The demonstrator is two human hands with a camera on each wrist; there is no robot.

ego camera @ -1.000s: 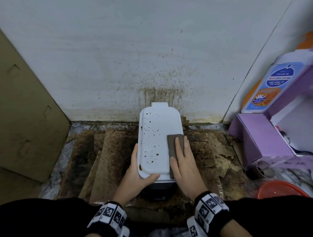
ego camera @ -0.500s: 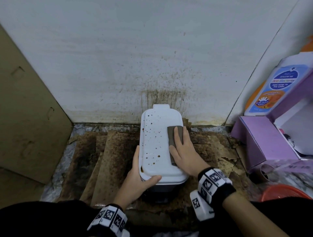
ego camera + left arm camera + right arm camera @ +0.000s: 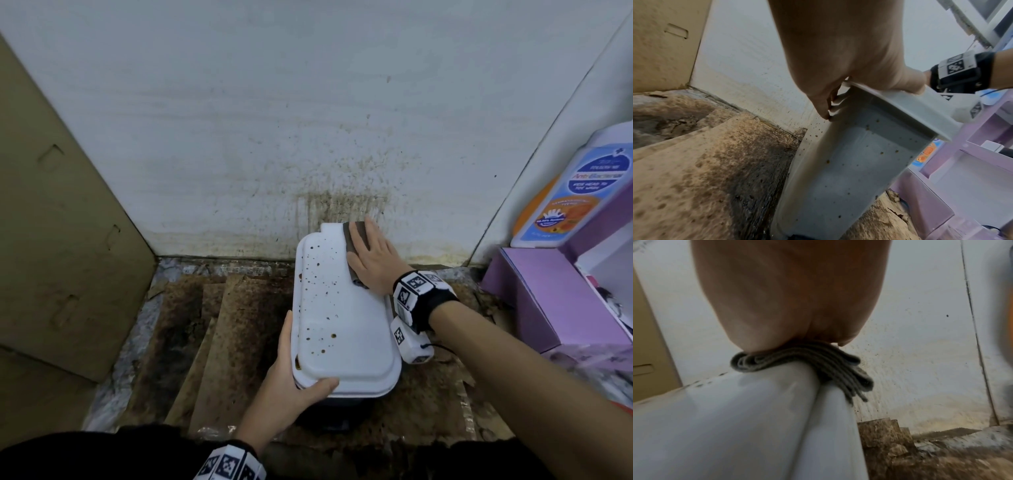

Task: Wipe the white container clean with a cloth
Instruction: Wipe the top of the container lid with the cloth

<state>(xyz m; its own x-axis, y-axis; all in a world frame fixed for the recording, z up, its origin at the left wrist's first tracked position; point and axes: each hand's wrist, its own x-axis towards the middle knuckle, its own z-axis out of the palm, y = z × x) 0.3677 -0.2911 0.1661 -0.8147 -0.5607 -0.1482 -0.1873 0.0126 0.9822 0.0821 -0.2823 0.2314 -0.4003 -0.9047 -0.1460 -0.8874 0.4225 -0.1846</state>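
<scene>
White container: smooth moulded plastic, faint sheen, lid speckled with brown spots. Cloth: grey-brown woven fabric, matt, folded in several layers. Floor sheets: rough brown cardboard, stained dark and flaking. Leaning panel: matt tan corrugated cardboard. Wall: matt white, faintly textured, brown-spattered. Box: smooth lilac card. Bottle: glossy printed plastic.
</scene>
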